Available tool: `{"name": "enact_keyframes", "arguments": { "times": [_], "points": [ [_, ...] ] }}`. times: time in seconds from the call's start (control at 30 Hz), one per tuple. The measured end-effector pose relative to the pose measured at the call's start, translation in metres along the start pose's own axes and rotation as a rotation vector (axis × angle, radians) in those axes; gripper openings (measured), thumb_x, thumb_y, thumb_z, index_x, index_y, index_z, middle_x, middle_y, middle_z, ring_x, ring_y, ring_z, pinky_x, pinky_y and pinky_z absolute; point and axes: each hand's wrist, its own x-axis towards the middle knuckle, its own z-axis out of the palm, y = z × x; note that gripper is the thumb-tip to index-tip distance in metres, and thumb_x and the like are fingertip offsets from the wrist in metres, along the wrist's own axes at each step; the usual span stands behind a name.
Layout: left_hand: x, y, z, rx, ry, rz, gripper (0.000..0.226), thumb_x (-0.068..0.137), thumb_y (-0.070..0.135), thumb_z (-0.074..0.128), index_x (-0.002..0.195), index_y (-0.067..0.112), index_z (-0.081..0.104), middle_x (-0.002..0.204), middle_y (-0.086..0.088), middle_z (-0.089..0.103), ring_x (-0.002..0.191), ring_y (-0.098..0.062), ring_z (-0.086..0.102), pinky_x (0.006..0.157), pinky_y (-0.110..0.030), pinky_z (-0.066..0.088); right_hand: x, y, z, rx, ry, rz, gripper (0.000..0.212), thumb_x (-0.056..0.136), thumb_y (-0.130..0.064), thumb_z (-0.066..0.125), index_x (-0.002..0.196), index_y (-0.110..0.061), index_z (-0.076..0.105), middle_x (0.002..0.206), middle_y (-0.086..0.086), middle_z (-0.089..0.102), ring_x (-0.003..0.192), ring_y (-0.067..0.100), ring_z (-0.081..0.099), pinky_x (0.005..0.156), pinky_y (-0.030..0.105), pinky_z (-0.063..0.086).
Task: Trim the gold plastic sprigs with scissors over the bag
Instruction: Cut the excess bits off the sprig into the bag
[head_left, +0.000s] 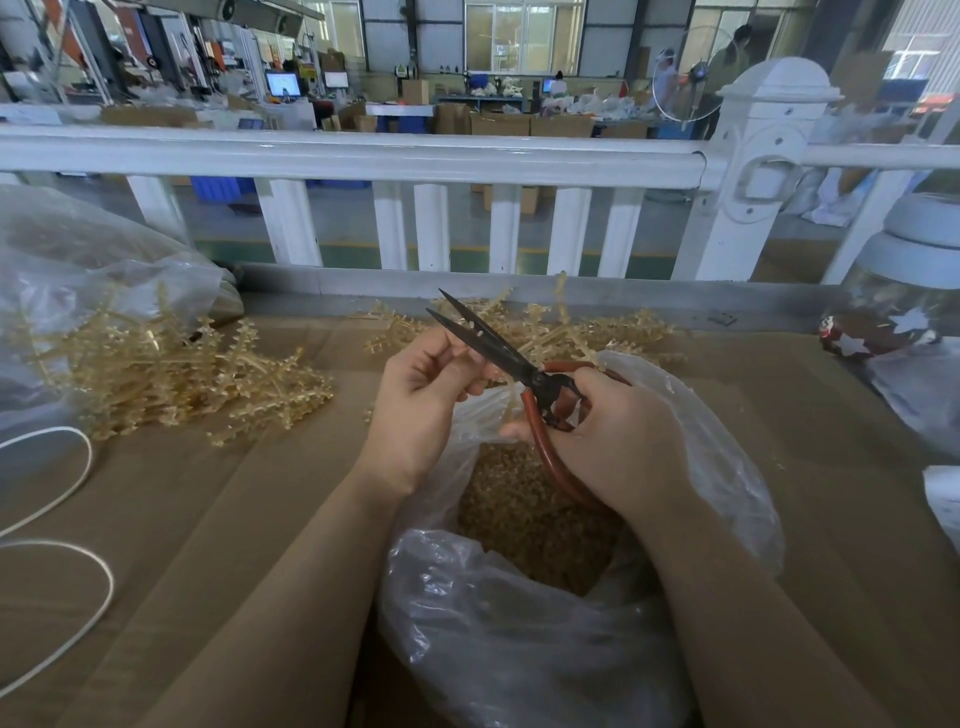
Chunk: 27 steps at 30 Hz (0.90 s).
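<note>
Gripping red-handled scissors (524, 374), right hand (618, 441); left hand (421, 400) pinches something unclear.

Black-bladed, red-handled scissors (511, 364) gape above the clear bag (519, 623) of trimmings; gold sprigs (171, 374) heaped left.

White railing (363, 156), factory floor bkgd

2 bare forearms, no sleeves; hands (421, 400) ungloved.
</note>
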Motion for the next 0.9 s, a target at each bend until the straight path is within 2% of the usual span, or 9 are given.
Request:
{"name": "enact_keyframes", "arguments": {
  "times": [0.07,0.17,0.27,0.43,0.6,0.73,0.83,0.9],
  "points": [
    [-0.0002,0.0009,-0.0004,-0.002,-0.005,-0.003,0.019,0.097,-0.008,0.047,0.097,0.0,0.064,0.077,-0.005,0.063,0.066,-0.004,0.055,0.064,-0.015,0.044,0.0004,-0.0003,-0.001,-0.003,-0.01,0.006,0.075,0.077,-0.089,0.039,0.089,-0.022,0.071,0.07,-0.014,0.066,0.057,0.003,0.056,0.056,0.02,0.054],
    [-0.0012,0.0023,-0.0003,0.0,-0.008,-0.004,0.018,0.095,0.001,0.046,0.094,0.003,0.064,0.073,0.005,0.066,0.065,-0.008,0.055,0.063,-0.017,0.044,0.0004,0.0004,-0.0002,-0.004,-0.026,0.009,0.07,0.076,-0.086,0.045,0.088,-0.022,0.071,0.07,-0.015,0.065,0.059,0.003,0.057,0.058,0.022,0.054],
    [-0.0019,0.0036,0.0014,0.019,-0.005,0.003,0.021,0.096,0.01,0.043,0.093,0.005,0.063,0.075,-0.002,0.069,0.065,-0.015,0.056,0.064,-0.021,0.044,0.0008,-0.0012,-0.0003,0.017,-0.027,0.018,0.081,0.075,-0.093,0.032,0.082,-0.021,0.069,0.066,-0.015,0.061,0.058,0.003,0.056,0.057,0.022,0.053],
    [-0.002,0.0022,0.0019,0.038,0.006,-0.008,0.023,0.1,0.009,0.04,0.095,0.003,0.062,0.077,-0.003,0.069,0.066,-0.013,0.058,0.066,-0.023,0.045,0.0009,-0.0014,0.0002,0.043,-0.028,0.012,0.083,0.073,-0.094,0.031,0.088,-0.023,0.072,0.068,-0.017,0.062,0.058,0.002,0.056,0.058,0.02,0.052],
    [-0.0025,0.0041,0.004,0.062,0.009,0.001,0.022,0.1,0.012,0.039,0.095,0.005,0.06,0.08,-0.009,0.066,0.069,-0.018,0.058,0.066,-0.026,0.046,0.0002,0.0006,0.001,0.064,-0.056,0.02,0.068,0.075,-0.085,0.049,0.092,-0.024,0.072,0.07,-0.017,0.064,0.06,0.002,0.058,0.06,0.021,0.055],
    [-0.004,0.0057,0.0046,-0.001,0.019,-0.053,0.026,0.097,0.019,0.038,0.095,0.007,0.061,0.078,-0.007,0.066,0.07,-0.02,0.058,0.069,-0.029,0.045,-0.0001,-0.0033,-0.0005,0.105,-0.057,0.031,0.069,0.07,-0.092,0.045,0.086,-0.029,0.069,0.064,-0.033,0.045,0.058,-0.011,0.048,0.057,0.005,0.037],
    [-0.0046,0.0074,0.0067,-0.007,0.023,-0.033,0.029,0.1,0.026,0.038,0.093,0.008,0.059,0.076,-0.009,0.063,0.07,-0.021,0.057,0.069,-0.027,0.044,0.0,-0.0014,0.0004,0.109,-0.066,0.036,0.065,0.071,-0.088,0.05,0.082,-0.027,0.068,0.065,-0.024,0.056,0.058,-0.005,0.053,0.055,0.01,0.043],
    [-0.0044,0.0087,0.0074,-0.021,0.001,-0.012,0.029,0.102,0.026,0.037,0.092,0.009,0.058,0.074,-0.007,0.062,0.068,-0.02,0.056,0.068,-0.028,0.044,0.0,0.0007,0.0002,0.102,-0.073,0.046,0.052,0.072,-0.082,0.058,0.078,-0.03,0.064,0.065,-0.018,0.06,0.057,-0.001,0.056,0.055,0.014,0.047]
  ]
}}
